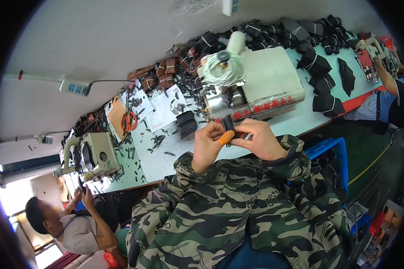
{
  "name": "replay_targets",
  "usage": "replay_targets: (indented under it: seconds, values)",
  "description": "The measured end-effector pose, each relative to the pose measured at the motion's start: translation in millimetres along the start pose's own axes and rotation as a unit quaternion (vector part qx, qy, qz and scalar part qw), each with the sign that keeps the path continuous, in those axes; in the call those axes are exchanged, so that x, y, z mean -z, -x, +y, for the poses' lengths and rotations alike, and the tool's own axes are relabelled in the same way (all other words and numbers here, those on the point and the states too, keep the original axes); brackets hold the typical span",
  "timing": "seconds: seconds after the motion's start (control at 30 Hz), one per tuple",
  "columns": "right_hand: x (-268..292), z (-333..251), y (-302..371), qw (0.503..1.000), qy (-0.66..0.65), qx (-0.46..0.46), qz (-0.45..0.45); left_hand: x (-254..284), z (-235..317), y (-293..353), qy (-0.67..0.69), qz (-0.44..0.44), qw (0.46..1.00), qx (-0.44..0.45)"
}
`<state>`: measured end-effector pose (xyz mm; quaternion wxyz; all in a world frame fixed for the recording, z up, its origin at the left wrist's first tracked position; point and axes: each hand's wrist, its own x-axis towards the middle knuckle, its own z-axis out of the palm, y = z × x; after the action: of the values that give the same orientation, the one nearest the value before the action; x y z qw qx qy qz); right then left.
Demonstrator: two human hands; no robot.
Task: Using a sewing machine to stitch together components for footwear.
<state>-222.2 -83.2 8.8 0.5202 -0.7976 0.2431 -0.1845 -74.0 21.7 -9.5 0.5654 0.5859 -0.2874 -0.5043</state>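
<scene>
Between my two hands is a small stack of black strips [227, 122], held upright just in front of the cream machine [269, 76]. My left hand [207, 144] pinches it from the left, its thumb capped with an orange finger cot [226, 137]. From the other side, the bent fingers and thumb of my right hand [264, 140] close on the same stack. Their inner fingertips are partly hidden. A larger stack of black curved pieces [186, 124] sits on the white tabletop [159, 157], left of my hands. Coiled pale cord [223, 69] lies on the machine.
Bundled black pieces [316, 62] and brown bundles [169, 67] line the wall. Orange-handled scissors [129, 121] and written sheets [166, 107] lie left among scraps. Another machine [96, 157] stands by a seated person [78, 228]; a second person [388, 89] works far right. A blue crate [341, 154] stands below.
</scene>
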Motion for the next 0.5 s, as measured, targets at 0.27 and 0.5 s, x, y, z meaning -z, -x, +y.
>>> replay_targets:
  seconds: [0.27, 0.5]
  values:
    - [61.7, 10.7, 0.4, 0.951, -0.247, -0.17, -0.079, -47.7, 15.2, -21.2, -0.011, -0.014, 1.0, 0.004]
    - [69.9, 48.0, -5.9, 0.999, -0.025, 0.016, 0.036, -76.9, 4.0, -43.1, -0.056, 0.039, 0.997, 0.022]
